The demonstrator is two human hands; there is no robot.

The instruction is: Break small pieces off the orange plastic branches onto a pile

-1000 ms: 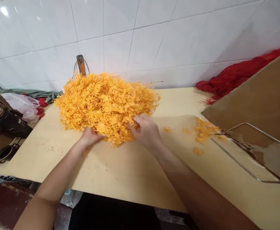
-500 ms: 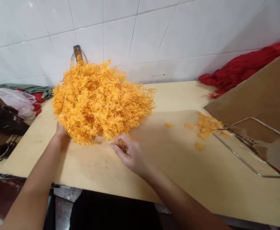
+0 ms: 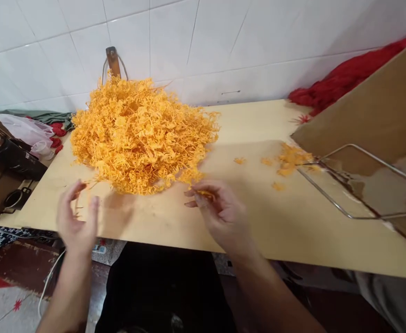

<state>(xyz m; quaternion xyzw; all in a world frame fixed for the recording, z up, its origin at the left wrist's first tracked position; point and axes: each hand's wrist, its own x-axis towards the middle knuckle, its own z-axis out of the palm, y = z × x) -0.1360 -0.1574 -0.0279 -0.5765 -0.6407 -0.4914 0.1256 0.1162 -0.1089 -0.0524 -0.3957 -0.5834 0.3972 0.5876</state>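
Observation:
A big heap of stringy orange artificial flower pieces (image 3: 140,134) sits on the pale wooden table (image 3: 175,222). My left hand (image 3: 78,212) is just in front of the heap's left side, thumb and fingers apart; a thin orange strand shows by its fingers, and I cannot make out whether it touches them. Near the heap's front right edge, my right hand (image 3: 220,208) is closed around some orange flower pieces (image 3: 206,194), mostly hidden by the fingers. Several loose orange flower pieces (image 3: 291,157) lie to the right, some against a metal wire frame (image 3: 331,199).
At the right a cardboard sheet (image 3: 362,111) leans up, with a red heap (image 3: 341,88) behind it. A black thermos (image 3: 14,157), a dark cup (image 3: 14,199) and a white plastic bag (image 3: 24,129) are on the left. Behind the table rises a tiled wall (image 3: 175,46).
My left hand has come out from the heap's left side towards me and opened. My right hand has shifted right, still closed on flower pieces. The view has tilted down slightly.

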